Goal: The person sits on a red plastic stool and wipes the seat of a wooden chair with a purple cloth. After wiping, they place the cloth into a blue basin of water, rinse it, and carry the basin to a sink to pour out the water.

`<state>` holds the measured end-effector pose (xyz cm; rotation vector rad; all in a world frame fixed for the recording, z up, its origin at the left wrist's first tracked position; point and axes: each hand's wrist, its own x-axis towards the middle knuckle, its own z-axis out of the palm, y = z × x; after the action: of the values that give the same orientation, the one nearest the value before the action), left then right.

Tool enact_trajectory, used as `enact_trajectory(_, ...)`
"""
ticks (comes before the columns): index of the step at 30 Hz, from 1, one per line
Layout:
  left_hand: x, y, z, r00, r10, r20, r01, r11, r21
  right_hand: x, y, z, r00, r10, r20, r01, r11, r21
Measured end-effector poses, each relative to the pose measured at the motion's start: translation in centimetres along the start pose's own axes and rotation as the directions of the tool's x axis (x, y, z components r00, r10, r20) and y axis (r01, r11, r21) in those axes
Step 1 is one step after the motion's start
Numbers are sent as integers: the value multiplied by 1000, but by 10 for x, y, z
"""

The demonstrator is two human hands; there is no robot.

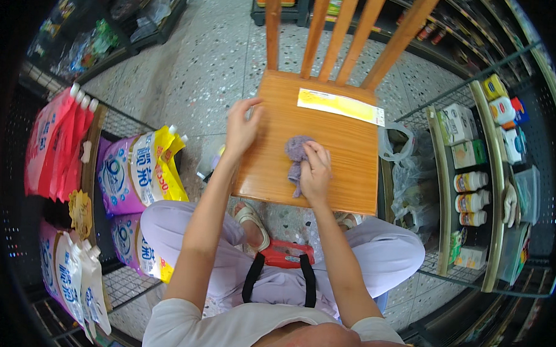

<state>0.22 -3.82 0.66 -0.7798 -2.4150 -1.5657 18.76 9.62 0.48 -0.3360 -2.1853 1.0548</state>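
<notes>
A wooden chair (269, 173) stands before me, its seat facing up and its slatted back at the far side. On the seat's right half, my right hand (318, 172) grips a small purple fuzzy knitted or plush item (298, 149), whose rounded part and thin dangling end show left of my fingers. My left hand (244, 126) is over the seat's left edge, slightly blurred, fingers apart and nothing in it. A yellow and white printed strip (340, 106) lies across the back of the seat, beyond my right hand.
Detergent pouches (122, 175) fill the shelves at left. Shelves at right hold white bottles (471, 181) and small boxes (456, 124). Clear plastic bags (406, 173) hang beside the chair's right edge. A red bag (286, 255) with black handles lies between my legs.
</notes>
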Motion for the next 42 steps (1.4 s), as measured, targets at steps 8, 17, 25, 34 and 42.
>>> enact_trajectory(8,77,20,89,808,101,580,-377,846,378,3,0,-1,996,74,-54,-72,996,43)
enact_trajectory(17,61,39,72,788,-5,616,-371,795,480,2,1,-2,988,114,-107,-102,988,115)
enact_trajectory(25,-47,71,13,847,146,511,-429,754,497,-9,-6,-25,913,394,-103,-265,768,583)
enact_trajectory(34,-114,81,-12,952,-23,306,-118,893,435,-5,-26,-31,998,-29,53,25,997,79)
enact_trajectory(42,-120,75,-15,931,-103,350,-105,843,527,-11,-24,4,969,-70,237,99,988,-115)
